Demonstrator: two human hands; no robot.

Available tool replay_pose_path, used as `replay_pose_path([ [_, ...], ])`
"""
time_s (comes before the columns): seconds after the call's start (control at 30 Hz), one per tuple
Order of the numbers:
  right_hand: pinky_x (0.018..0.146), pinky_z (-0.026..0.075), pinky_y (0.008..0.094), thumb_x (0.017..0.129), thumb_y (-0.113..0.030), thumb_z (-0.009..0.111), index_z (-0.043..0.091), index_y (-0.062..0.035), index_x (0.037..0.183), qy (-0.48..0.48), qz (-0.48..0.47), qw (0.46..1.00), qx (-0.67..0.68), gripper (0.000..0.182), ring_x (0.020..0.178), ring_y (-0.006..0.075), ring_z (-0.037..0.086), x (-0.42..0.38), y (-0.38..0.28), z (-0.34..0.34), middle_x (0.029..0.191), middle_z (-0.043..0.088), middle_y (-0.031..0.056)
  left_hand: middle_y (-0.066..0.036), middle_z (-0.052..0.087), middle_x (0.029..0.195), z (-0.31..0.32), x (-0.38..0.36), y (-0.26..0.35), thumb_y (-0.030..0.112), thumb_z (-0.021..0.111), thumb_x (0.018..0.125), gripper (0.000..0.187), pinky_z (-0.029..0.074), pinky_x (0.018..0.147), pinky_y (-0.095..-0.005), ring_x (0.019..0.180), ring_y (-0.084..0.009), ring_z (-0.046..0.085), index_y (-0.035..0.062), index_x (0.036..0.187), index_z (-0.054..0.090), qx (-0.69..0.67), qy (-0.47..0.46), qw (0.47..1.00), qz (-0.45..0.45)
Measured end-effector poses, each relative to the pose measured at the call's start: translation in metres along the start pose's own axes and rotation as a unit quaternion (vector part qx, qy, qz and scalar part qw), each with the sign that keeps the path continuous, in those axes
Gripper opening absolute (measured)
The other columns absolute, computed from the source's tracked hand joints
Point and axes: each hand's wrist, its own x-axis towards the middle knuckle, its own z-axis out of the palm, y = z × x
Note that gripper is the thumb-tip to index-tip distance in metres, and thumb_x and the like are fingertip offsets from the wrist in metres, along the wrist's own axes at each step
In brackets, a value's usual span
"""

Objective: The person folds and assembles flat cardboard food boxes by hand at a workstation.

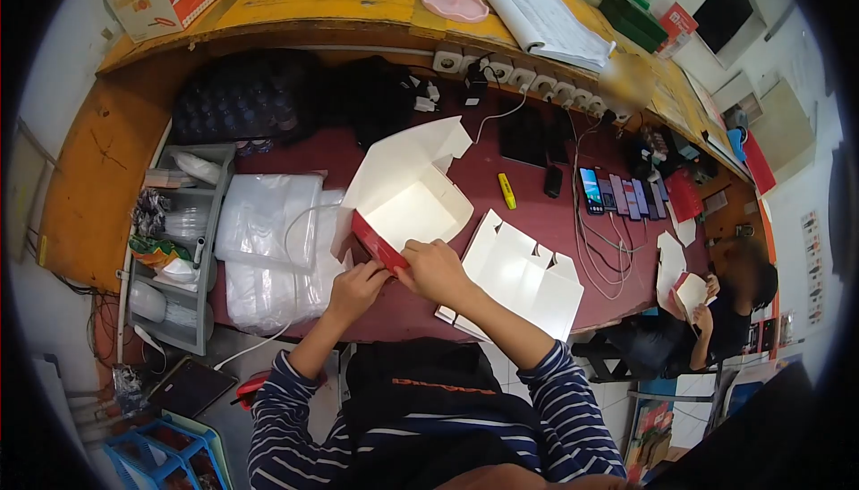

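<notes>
A part-folded cardboard food box [422,208], white inside and red outside, stands tilted on the dark red table with its lid raised. My left hand [360,288] is closed at the near left corner of its red wall, fingertips pinching the card. Just beside it, my right hand [436,270] grips the same red edge from above, thumb and fingers pressed together. To the right of my right hand lie flat, unfolded box blanks [528,280], white side up. Clear plastic bags [268,221] are stacked left of the box. My palms hide part of the corner.
A grey organizer tray [201,257] with plastic utensils borders the left. A yellow highlighter [507,191], a row of phones [619,196] and loose cables lie to the right. Another person [729,298] sits at the far right, holding a box. A yellow shelf [340,7] spans the back.
</notes>
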Motion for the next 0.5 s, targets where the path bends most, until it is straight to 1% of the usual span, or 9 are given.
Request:
replay_pose_path([
  [0.07, 0.059, 0.039, 0.033, 0.069, -0.022, 0.059, 0.054, -0.0048, 0.071, 0.004, -0.013, 0.999, -0.043, 0.018, 0.064, 0.0225, 0.054, -0.001, 0.0, 0.003, 0.069, 0.051, 0.0065, -0.004, 0.055, 0.08, 0.002, -0.002, -0.004, 0.007, 0.059, 0.062, 0.014, 0.044, 0.048, -0.0279, 0.061, -0.0175, 0.055, 0.0075, 0.076, 0.058, 0.013, 0.001, 1.0, 0.028],
  [0.1, 0.059, 0.039, 0.033, 0.069, -0.022, 0.059, 0.054, -0.0048, 0.071, 0.001, -0.015, 0.999, -0.042, 0.018, 0.064, 0.0225, 0.054, -0.001, 0.0, 0.003, 0.069, 0.051, 0.0065, -0.004, 0.055, 0.08, 0.003, -0.003, -0.005, 0.007, 0.059, 0.062, 0.014, 0.044, 0.048, -0.0279, 0.061, -0.0175, 0.055, 0.0075, 0.076, 0.058, 0.013, 0.001, 1.0, 0.024],
  [0.17, 0.06, 0.039, 0.0314, 0.065, -0.021, 0.063, 0.054, -0.0054, 0.069, 0.016, -0.003, 0.999, -0.043, 0.018, 0.063, 0.0212, 0.053, -0.002, -0.001, 0.004, 0.066, 0.051, 0.006, -0.001, 0.056, 0.082, 0.004, -0.005, -0.007, 0.009, 0.058, 0.063, 0.016, 0.044, 0.048, -0.025, 0.058, -0.0143, 0.054, 0.0079, 0.079, 0.058, 0.029, -0.005, 0.999, 0.038],
  [0.3, 0.061, 0.038, 0.0317, 0.065, -0.021, 0.063, 0.053, -0.0058, 0.07, 0.037, 0.019, 0.996, -0.074, 0.019, 0.064, 0.0208, 0.053, -0.008, -0.003, 0.023, 0.065, 0.051, 0.0057, -0.001, 0.055, 0.079, 0.007, -0.004, -0.01, 0.009, 0.057, 0.062, 0.016, 0.044, 0.047, -0.0252, 0.058, -0.0139, 0.054, 0.0072, 0.078, 0.058, 0.023, -0.001, 0.999, 0.044],
  [0.37, 0.062, 0.038, 0.0326, 0.066, -0.02, 0.062, 0.053, -0.006, 0.07, 0.055, 0.014, 0.995, -0.082, 0.017, 0.064, 0.0206, 0.054, -0.009, -0.004, 0.03, 0.066, 0.052, 0.0057, -0.003, 0.056, 0.077, 0.004, -0.002, -0.013, 0.006, 0.057, 0.06, 0.017, 0.044, 0.046, -0.0272, 0.052, -0.018, 0.054, 0.0053, 0.077, 0.058, -0.016, -0.029, 0.998, 0.062],
  [0.5, 0.063, 0.037, 0.0337, 0.067, -0.019, 0.06, 0.053, -0.0061, 0.071, 0.02, 0.01, 0.994, -0.103, 0.015, 0.065, 0.0205, 0.055, -0.002, -0.005, 0.034, 0.067, 0.053, 0.0056, -0.004, 0.056, 0.075, -0.002, 0.004, -0.017, 0.005, 0.056, 0.059, 0.017, 0.043, 0.046, -0.0284, 0.05, -0.0193, 0.053, 0.005, 0.076, 0.058, -0.052, -0.042, 0.996, 0.061],
])
